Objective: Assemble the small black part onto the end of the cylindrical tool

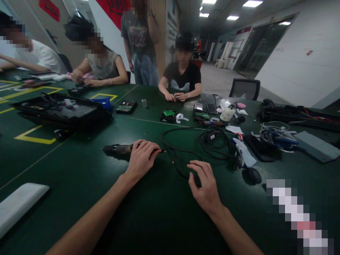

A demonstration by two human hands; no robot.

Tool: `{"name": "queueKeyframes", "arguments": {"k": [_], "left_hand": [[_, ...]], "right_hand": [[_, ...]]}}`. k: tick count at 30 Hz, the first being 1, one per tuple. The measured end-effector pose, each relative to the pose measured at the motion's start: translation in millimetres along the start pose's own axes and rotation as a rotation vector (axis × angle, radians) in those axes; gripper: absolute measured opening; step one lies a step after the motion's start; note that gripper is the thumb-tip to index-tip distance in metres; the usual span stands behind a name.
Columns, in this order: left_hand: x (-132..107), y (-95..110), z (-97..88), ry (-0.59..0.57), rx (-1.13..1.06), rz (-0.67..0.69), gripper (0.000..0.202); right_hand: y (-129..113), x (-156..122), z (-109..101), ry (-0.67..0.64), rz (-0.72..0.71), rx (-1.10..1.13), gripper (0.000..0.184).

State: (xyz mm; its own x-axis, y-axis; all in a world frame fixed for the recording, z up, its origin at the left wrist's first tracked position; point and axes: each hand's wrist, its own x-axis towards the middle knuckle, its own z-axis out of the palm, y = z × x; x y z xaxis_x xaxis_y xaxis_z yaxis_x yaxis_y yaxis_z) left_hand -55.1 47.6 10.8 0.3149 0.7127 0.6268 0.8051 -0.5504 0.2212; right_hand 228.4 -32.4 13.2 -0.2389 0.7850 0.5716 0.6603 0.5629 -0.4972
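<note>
My left hand (142,157) lies over the rear end of a dark electric screwdriver (117,149) that rests on the green table (87,184), fingers curled around its body. A black cord (183,152) runs from the tool's end to the right in loose loops. My right hand (203,184) hovers just above the table beside a loop of that cord, fingers bent and apart, holding nothing that I can see.
A black tray (61,109) sits at the left, a white pad (18,203) at the near left. Circuit boards (168,114), phones (205,107), a white cup (227,113), a black mouse (254,174) and tangled cables (276,136) lie around. Several people sit or stand across the table.
</note>
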Motion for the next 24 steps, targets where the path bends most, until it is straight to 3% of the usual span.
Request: {"name": "queueKeyframes", "arguments": {"k": [7,11,15,19,24], "left_hand": [[-2,-66,-26.7,0.27,0.203,-0.22,0.016],[-13,-95,-38.5,0.335,0.334,-0.347,0.026],[-24,-112,-36.7,0.219,0.406,-0.403,0.03],[-29,-119,-29.1,-0.042,0.418,-0.392,0.025],[-30,-119,-26.0,-0.072,0.363,-0.397,0.026]], "right_hand": [[1,0,2,0.005,0.021,0.009,0.031],[1,1,2,0.003,0.018,0.013,0.03],[1,0,3,-0.007,0.027,0.021,0.029],[2,0,4,-0.016,0.026,0.033,0.027],[2,1,4,-0.032,0.028,0.025,0.027]]}}
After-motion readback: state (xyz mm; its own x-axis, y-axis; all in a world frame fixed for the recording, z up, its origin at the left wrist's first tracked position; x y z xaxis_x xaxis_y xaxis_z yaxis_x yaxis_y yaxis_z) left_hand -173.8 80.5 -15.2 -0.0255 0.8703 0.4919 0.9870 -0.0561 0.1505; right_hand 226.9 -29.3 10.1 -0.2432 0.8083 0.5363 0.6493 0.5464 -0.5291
